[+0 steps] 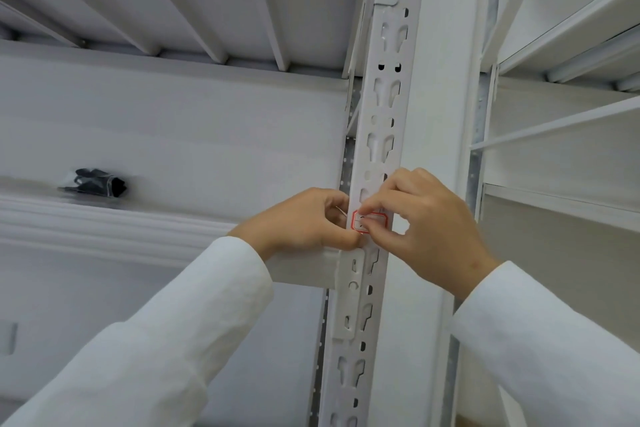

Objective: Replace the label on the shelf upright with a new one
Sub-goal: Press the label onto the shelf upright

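A small white label with a red border (pixel 375 219) lies on the white perforated shelf upright (pixel 382 107) at mid height. My right hand (pixel 426 229) comes in from the right, with curled fingertips pinching the label's left part. From the left, my left hand (pixel 304 224) has curled fingers at the label's left edge and holds a thin pale sheet, seemingly backing paper, against the post. My fingers cover part of the label, and the writing on it cannot be read.
White metal shelves run left (pixel 138 229) and right (pixel 568 204) of the upright, with another shelf overhead (pixel 194 10). A small black item in a clear bag (pixel 95 182) lies on the left shelf. The wall behind is white.
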A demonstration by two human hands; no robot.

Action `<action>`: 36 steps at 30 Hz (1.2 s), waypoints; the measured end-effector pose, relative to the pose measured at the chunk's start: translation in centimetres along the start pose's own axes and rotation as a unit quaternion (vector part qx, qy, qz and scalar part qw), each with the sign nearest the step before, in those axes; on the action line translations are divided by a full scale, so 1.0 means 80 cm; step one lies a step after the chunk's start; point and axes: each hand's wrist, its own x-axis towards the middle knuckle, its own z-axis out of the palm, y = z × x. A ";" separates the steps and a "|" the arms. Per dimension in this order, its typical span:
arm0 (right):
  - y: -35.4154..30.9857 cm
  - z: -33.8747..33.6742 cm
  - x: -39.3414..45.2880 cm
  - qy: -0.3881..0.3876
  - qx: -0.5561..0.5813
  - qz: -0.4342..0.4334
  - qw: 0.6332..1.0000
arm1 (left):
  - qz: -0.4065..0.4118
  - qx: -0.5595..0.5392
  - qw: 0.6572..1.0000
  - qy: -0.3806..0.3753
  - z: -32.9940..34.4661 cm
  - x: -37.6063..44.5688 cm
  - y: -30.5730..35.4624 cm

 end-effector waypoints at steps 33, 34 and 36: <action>-0.022 -0.018 -0.019 -0.020 0.035 0.226 0.973 | 0.004 0.026 1.000 0.015 0.002 0.001 0.002; -0.022 -0.021 -0.017 -0.029 0.036 0.231 0.972 | 0.003 0.025 1.000 0.015 0.002 0.002 0.001; -0.023 -0.025 -0.013 -0.055 0.038 0.241 0.968 | 0.001 0.023 1.000 0.016 0.002 0.003 0.001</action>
